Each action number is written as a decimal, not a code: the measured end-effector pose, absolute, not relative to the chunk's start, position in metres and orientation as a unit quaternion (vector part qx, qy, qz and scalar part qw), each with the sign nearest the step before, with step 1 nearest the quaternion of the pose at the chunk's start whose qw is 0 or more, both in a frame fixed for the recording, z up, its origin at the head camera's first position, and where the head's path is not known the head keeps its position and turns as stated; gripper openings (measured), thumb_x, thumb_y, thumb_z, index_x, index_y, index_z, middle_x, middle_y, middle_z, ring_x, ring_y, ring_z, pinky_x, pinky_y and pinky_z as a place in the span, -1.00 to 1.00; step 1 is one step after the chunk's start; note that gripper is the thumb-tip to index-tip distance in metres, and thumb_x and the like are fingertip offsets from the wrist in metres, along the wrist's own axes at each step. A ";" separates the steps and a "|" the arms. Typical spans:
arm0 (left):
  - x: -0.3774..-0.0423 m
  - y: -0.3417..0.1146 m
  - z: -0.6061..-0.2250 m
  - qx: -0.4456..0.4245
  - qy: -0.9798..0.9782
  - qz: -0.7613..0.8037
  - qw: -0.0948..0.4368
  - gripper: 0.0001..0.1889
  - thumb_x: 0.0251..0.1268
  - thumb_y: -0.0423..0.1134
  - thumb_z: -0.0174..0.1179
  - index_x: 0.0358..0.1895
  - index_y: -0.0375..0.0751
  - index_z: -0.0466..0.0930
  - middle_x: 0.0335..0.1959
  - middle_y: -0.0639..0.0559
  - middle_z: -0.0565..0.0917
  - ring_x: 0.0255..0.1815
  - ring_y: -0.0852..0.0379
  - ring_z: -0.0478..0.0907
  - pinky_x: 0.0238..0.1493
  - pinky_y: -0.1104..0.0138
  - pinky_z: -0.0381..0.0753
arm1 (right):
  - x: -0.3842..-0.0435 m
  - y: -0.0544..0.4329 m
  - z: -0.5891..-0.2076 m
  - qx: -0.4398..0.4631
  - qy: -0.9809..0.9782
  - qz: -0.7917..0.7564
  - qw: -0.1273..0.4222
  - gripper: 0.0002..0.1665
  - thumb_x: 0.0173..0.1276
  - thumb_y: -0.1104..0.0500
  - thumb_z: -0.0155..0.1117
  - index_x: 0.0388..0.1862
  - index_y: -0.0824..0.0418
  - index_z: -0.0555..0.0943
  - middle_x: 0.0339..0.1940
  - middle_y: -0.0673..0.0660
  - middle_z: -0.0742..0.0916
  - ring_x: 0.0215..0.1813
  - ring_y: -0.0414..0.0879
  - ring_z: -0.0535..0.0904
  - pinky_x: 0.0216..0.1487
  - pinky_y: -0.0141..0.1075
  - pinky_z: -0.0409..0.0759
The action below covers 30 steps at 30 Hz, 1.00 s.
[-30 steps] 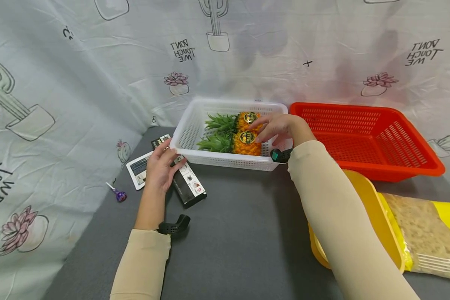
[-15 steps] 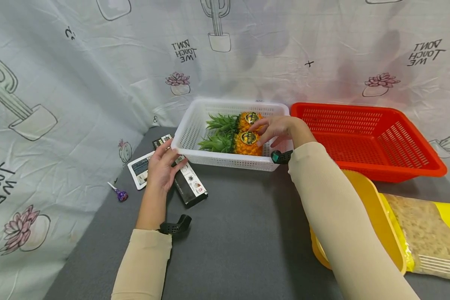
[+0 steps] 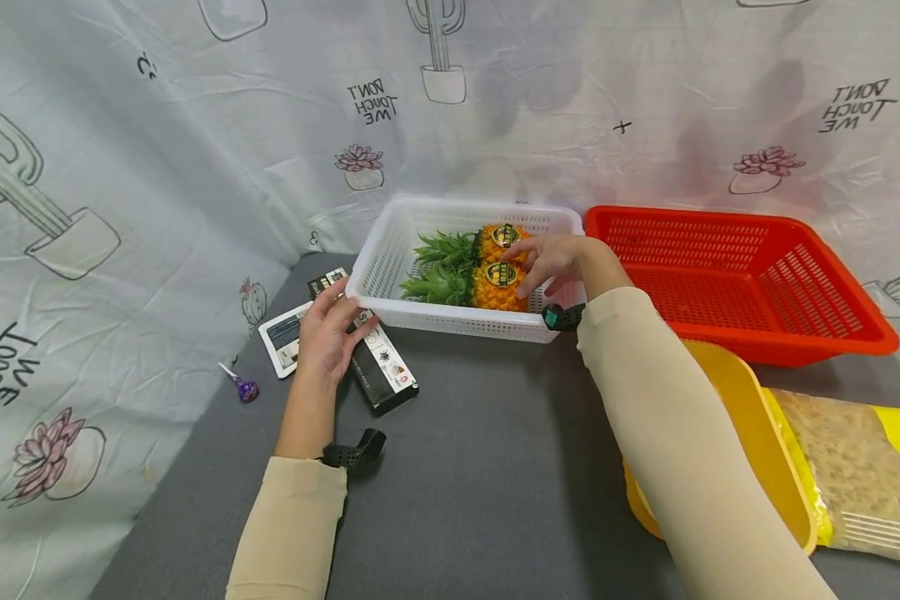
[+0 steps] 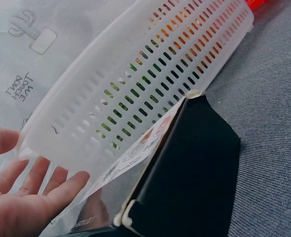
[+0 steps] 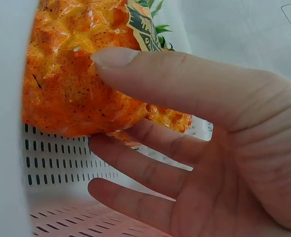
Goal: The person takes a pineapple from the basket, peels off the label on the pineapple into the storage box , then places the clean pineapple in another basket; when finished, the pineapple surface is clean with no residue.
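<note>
The white plastic basket holds two small pineapples in clear wrap, side by side, with green leaves pointing left and dark labels. My right hand reaches into the basket from the right. Its thumb touches the orange body of the nearer pineapple, and its fairly straight fingers spread beside and below the fruit. At the basket's front left corner, my left hand holds the rim between its digits. A black and white box lies on the table below that hand, partly hidden by it.
A red basket stands to the right. Partly hidden by my right arm is a yellow container, beside a pasta bag. On the left lie a white packet and a lollipop. A printed curtain hangs behind.
The whole head view has shifted slightly, with things sitting a little further right. Both hands and the pineapples otherwise keep their places.
</note>
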State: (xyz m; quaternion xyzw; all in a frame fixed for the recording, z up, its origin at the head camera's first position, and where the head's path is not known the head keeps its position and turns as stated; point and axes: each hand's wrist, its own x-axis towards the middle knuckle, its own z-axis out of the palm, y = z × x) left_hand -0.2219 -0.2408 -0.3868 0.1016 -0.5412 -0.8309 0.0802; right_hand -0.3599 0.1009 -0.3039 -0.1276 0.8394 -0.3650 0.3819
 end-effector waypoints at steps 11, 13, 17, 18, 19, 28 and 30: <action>-0.225 -0.240 -0.387 0.098 -0.544 -0.830 0.081 -0.50 0.55 -0.41 0.09 0.49 -0.13 0.39 0.25 0.02 0.54 0.21 0.06 0.57 0.42 -0.12 0.48 | -0.358 0.100 -0.302 -0.127 0.834 -0.367 0.392 0.05 0.26 0.38 0.47 0.65 0.01 0.20 0.62 0.33 0.21 0.55 0.23 0.27 0.49 0.08 0.46; -0.224 -0.240 -0.387 0.100 -0.541 -0.831 0.081 -0.49 0.54 -0.41 0.09 0.49 -0.14 0.39 0.24 0.02 0.54 0.20 0.07 0.59 0.44 -0.12 0.46 | -0.357 0.099 -0.303 -0.121 0.829 -0.377 0.394 0.05 0.27 0.41 0.46 0.65 0.02 0.21 0.60 0.33 0.22 0.51 0.22 0.33 0.45 0.05 0.51; -0.223 -0.241 -0.387 0.103 -0.538 -0.833 0.079 -0.49 0.54 -0.41 0.09 0.49 -0.14 0.39 0.22 0.03 0.54 0.16 0.10 0.60 0.45 -0.13 0.44 | -0.357 0.099 -0.305 -0.120 0.826 -0.383 0.396 0.04 0.26 0.42 0.46 0.64 -0.01 0.23 0.55 0.32 0.27 0.44 0.18 0.43 0.39 0.01 0.57; -0.222 -0.241 -0.387 0.103 -0.539 -0.832 0.078 -0.49 0.54 -0.41 0.10 0.49 -0.13 0.39 0.21 0.04 0.54 0.16 0.11 0.61 0.45 -0.13 0.44 | -0.357 0.099 -0.305 -0.121 0.826 -0.382 0.395 0.04 0.26 0.43 0.46 0.64 -0.02 0.24 0.53 0.32 0.28 0.42 0.18 0.45 0.39 0.00 0.57; -0.222 -0.240 -0.387 0.103 -0.539 -0.833 0.077 -0.49 0.54 -0.41 0.10 0.49 -0.13 0.38 0.21 0.05 0.54 0.16 0.11 0.61 0.45 -0.13 0.44 | -0.357 0.099 -0.305 -0.122 0.828 -0.379 0.394 0.04 0.25 0.42 0.46 0.64 -0.03 0.25 0.52 0.31 0.29 0.41 0.17 0.46 0.38 0.00 0.58; -0.224 -0.240 -0.386 0.099 -0.536 -0.835 0.078 -0.49 0.55 -0.41 0.08 0.50 -0.13 0.36 0.19 0.06 0.52 0.37 -0.07 0.49 0.45 -0.13 0.44 | -0.358 0.097 -0.305 -0.127 0.851 -0.332 0.386 0.03 0.22 0.25 0.55 0.59 -0.12 0.26 0.46 0.23 0.38 0.32 0.23 0.54 0.46 0.09 0.49; -0.224 -0.239 -0.386 0.099 -0.536 -0.835 0.078 -0.49 0.56 -0.42 0.07 0.50 -0.13 0.35 0.19 0.06 0.52 0.36 -0.06 0.50 0.44 -0.13 0.44 | -0.358 0.098 -0.304 -0.121 0.849 -0.337 0.389 0.03 0.21 0.26 0.55 0.58 -0.11 0.26 0.47 0.24 0.36 0.34 0.23 0.51 0.47 0.08 0.47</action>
